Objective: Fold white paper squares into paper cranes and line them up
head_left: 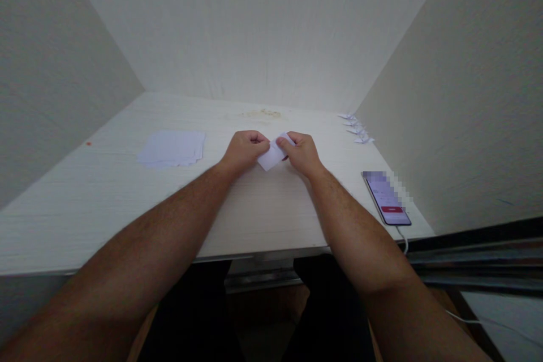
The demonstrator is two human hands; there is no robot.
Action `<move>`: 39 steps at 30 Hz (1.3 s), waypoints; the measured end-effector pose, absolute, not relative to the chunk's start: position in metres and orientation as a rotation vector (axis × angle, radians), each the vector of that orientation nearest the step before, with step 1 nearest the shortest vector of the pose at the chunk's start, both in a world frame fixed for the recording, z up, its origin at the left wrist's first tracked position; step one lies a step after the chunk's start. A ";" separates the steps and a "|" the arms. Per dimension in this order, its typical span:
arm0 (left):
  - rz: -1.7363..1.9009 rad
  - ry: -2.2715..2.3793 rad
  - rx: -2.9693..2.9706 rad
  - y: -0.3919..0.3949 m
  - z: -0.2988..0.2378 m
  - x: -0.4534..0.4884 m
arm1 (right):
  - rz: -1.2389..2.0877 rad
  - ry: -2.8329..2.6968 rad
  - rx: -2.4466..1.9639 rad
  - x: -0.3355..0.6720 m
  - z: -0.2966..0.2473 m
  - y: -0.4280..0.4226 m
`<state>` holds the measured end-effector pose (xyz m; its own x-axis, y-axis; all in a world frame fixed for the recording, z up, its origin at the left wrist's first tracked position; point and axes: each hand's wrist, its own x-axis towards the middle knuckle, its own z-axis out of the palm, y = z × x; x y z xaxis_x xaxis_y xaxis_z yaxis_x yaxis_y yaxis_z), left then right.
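A small folded piece of white paper (268, 159) is held above the middle of the white table. My left hand (246, 149) pinches its left corner between thumb and curled fingers. On the other side, my right hand (302, 153) grips the paper's upper right part, the thumb lying on top and the fingers underneath. One lower corner of the paper points down toward me. The fingers beneath it are partly hidden.
To the left lies a stack of white paper sheets (172, 148). Several folded paper figures (355, 129) stand in a row at the back right, by the wall. A lit phone (387, 199) with a white cable (404, 240) rests near the right edge. Walls enclose the table (254, 215) on three sides.
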<state>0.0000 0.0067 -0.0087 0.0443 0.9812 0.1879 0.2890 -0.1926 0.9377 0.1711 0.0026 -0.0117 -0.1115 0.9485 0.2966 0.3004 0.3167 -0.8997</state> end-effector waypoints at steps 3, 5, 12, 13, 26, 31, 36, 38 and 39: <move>1.192 1.333 1.557 0.008 -0.008 -0.001 | 0.886 -1.631 -1.149 0.171 -0.012 0.002; 1.204 1.329 1.533 0.008 -0.007 0.000 | 0.890 -1.636 -1.147 0.171 -0.013 0.003; 1.217 1.325 1.445 0.007 -0.006 0.002 | 0.823 -1.590 -1.090 0.170 -0.016 0.003; 1.224 1.312 1.414 0.007 -0.006 0.003 | 0.817 -1.569 -1.076 0.169 -0.016 0.003; 1.223 1.230 1.127 0.008 -0.006 0.007 | 0.736 -1.578 -1.032 0.169 -0.021 0.004; 1.211 1.227 1.105 0.006 -0.002 0.007 | 0.774 -1.577 -1.057 0.168 -0.017 0.003; 1.209 1.207 1.089 0.004 0.000 0.007 | 0.815 -1.578 -1.056 0.169 -0.015 0.002; 1.206 1.196 1.071 0.005 -0.001 0.007 | 0.819 -1.583 -1.067 0.170 -0.015 0.002; 1.205 1.192 1.065 0.005 -0.001 0.008 | 0.821 -1.584 -1.068 0.170 -0.015 0.002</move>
